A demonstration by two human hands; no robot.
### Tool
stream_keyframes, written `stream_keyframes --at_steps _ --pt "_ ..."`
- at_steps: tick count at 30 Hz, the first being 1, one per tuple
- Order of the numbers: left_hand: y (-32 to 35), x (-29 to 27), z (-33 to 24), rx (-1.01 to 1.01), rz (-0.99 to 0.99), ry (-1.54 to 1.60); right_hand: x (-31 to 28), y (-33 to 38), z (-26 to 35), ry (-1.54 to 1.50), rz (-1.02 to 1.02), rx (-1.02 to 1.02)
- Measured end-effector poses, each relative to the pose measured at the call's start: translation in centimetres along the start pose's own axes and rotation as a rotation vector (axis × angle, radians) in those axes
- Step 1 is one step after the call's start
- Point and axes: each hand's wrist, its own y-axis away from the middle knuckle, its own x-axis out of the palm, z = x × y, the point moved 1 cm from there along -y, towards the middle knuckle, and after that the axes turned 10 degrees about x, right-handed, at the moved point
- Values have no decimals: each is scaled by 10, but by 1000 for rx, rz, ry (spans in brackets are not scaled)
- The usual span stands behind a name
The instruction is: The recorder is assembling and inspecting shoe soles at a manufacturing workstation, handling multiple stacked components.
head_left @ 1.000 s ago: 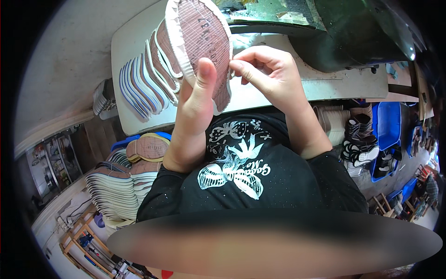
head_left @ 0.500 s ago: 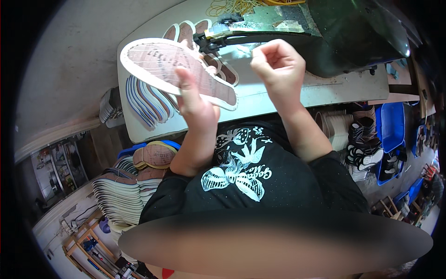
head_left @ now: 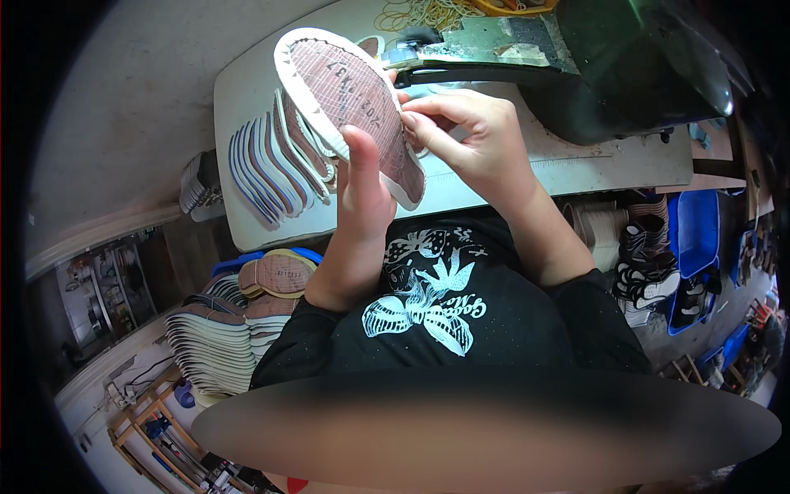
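My left hand holds up a shoe insole with a pinkish-brown fabric face and a white edge band, its thumb lying along the near side and its other fingers hidden behind. The insole is tilted, its broad end up and to the left. At the insole's right edge, my right hand pinches with thumb and forefinger; whether a thread is also between the fingertips is too small to see. Just beyond the insole is the narrow arm of a sewing machine, whose front end it partly covers.
Curved insoles lie in a row on the white table, left of my hands. More are stacked at lower left. Yellow cords lie at the back. Black-and-white shoes and a blue crate are at right.
The insole has turned more upright and shifted right, away from the machine's end. My right hand has come down and left from the air to the insole's edge.
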Motion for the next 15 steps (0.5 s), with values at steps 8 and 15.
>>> stream_keyframes --at_steps 8,15 --pt "4 3 9 62 -4 -204 2 0 5 317 -97 -16" --pt "1 3 6 120 -88 -111 0 0 5 104 -35 -106"
